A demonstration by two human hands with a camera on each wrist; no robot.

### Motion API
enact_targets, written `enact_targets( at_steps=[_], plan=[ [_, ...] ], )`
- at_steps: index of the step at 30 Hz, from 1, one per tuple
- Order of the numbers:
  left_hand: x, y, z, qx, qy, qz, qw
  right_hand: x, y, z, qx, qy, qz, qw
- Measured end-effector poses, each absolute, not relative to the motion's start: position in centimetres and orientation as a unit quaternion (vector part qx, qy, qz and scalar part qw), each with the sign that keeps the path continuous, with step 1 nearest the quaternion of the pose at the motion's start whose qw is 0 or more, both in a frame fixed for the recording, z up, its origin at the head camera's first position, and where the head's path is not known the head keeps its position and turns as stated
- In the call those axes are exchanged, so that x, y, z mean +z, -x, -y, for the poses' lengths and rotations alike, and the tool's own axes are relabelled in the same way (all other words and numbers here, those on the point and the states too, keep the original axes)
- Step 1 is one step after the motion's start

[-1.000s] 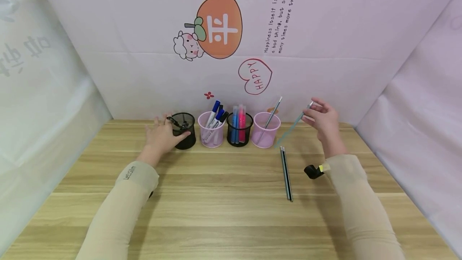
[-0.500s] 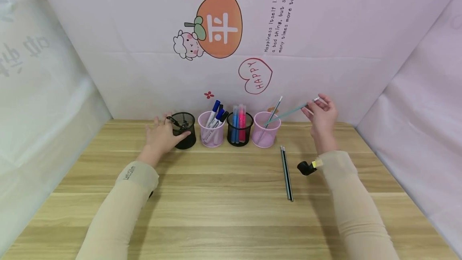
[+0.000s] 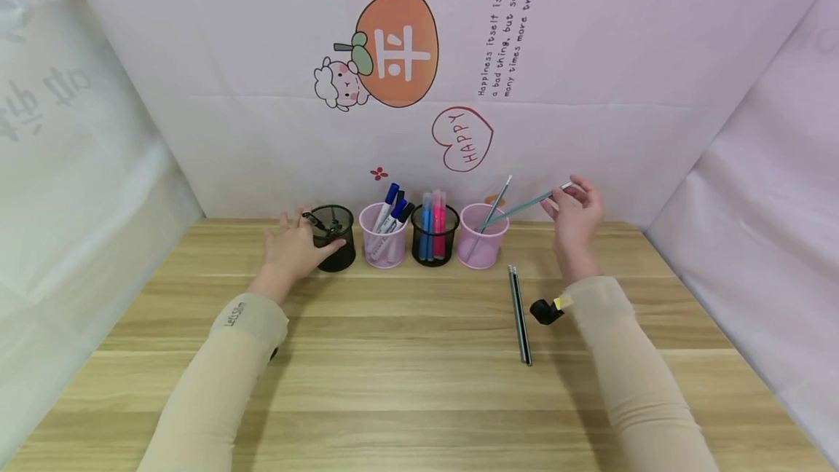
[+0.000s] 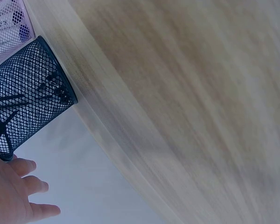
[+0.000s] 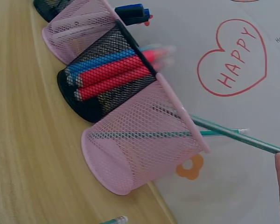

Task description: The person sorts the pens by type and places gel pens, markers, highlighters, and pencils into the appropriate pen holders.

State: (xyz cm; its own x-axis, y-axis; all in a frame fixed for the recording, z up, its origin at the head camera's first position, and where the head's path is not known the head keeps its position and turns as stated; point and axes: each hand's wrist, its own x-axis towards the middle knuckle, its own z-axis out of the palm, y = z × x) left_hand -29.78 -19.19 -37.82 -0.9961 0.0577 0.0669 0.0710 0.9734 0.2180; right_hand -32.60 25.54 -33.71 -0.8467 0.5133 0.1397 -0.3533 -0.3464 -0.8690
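Observation:
My right hand point(image 3: 575, 221) pinches a teal pencil point(image 3: 524, 205) near its upper end. That pencil slants down to the left, its lower tip inside the right-hand pink mesh cup point(image 5: 140, 154). Another pencil point(image 3: 501, 195) leans in the same cup, its white end up. At the far left of the row, my left hand point(image 3: 291, 246) rests against a black mesh cup point(image 4: 28, 93), thumb along its front and the other fingers spread on its left side. Black clips point(image 3: 321, 223) lie in that cup. Two more pencils point(image 3: 520, 315) lie side by side on the table.
Between the outer cups stand a pink mesh cup point(image 3: 384, 242) of white markers with blue and black caps and a black mesh cup point(image 3: 435, 248) with blue and pink highlighters. A printed white cloth point(image 3: 262, 144) rises behind the wooden table point(image 3: 393, 384).
My right hand has moved left, bringing the pencil from beside the pink cup to over its rim, with the tip now inside. The left hand has stayed in place.

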Motion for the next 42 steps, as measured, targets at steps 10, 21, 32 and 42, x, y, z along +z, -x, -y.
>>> enact_targets(
  at_steps=[10,21,32,42],
  plan=[
    [-37.9,29.7,19.2,-0.117,0.03,0.992,0.03,-34.5,32.8,-24.1,0.797,0.063,0.553,0.235],
    [-38.0,29.7,19.3,-0.12,0.033,0.992,0.027,-35.1,32.8,-23.9,0.791,0.055,0.582,0.183],
    [-38.1,29.8,19.3,-0.113,0.034,0.993,0.033,-34.7,32.1,-25.3,0.795,0.059,0.589,0.136],
    [-37.8,29.7,19.2,-0.12,0.032,0.992,0.031,-34.7,31.2,-26.5,0.768,0.04,0.63,0.108]
  ],
)
